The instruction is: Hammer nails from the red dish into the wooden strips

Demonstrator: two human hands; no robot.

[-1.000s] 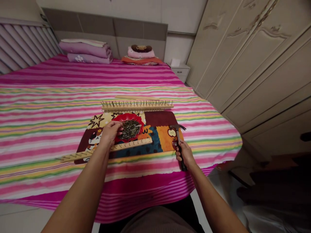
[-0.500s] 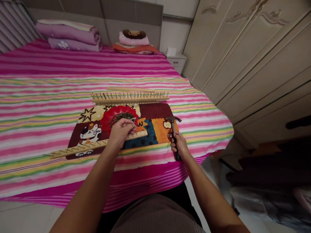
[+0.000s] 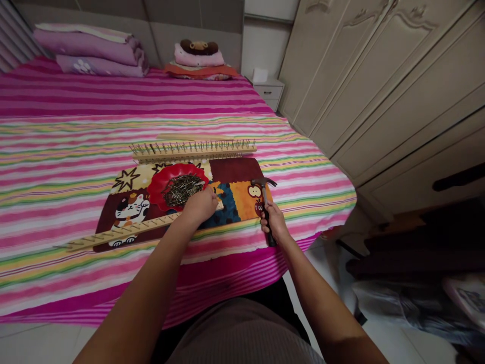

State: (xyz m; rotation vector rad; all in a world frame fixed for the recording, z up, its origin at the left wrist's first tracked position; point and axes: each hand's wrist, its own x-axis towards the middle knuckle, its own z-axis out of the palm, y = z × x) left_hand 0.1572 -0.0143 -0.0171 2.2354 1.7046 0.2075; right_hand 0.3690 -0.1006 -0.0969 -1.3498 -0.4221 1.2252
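The right hand [image 3: 275,221] grips a black-handled claw hammer [image 3: 264,196], and the left hand [image 3: 202,205] curls — fingertips hidden, hold impossible to tell — at the right end of a nail-studded wooden strip [image 3: 129,230], near a scalloped red bowl [image 3: 155,186] of slim metal nails [image 3: 184,189] on a patchwork-print mat [image 3: 235,169], striped bedspread [image 3: 310,184] stretching flat to its rounded edge.

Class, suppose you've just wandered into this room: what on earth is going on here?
Someone is at work beside a striped bed. Their right hand grips a hammer, its head at the far end. Their left hand is over the right part of a wooden strip with a row of nails in it; whether that hand holds a nail is hidden. A red bowl of loose nails sits next to it on a patterned mat. Behind the bowl lies another strip, bristling with upright nails.
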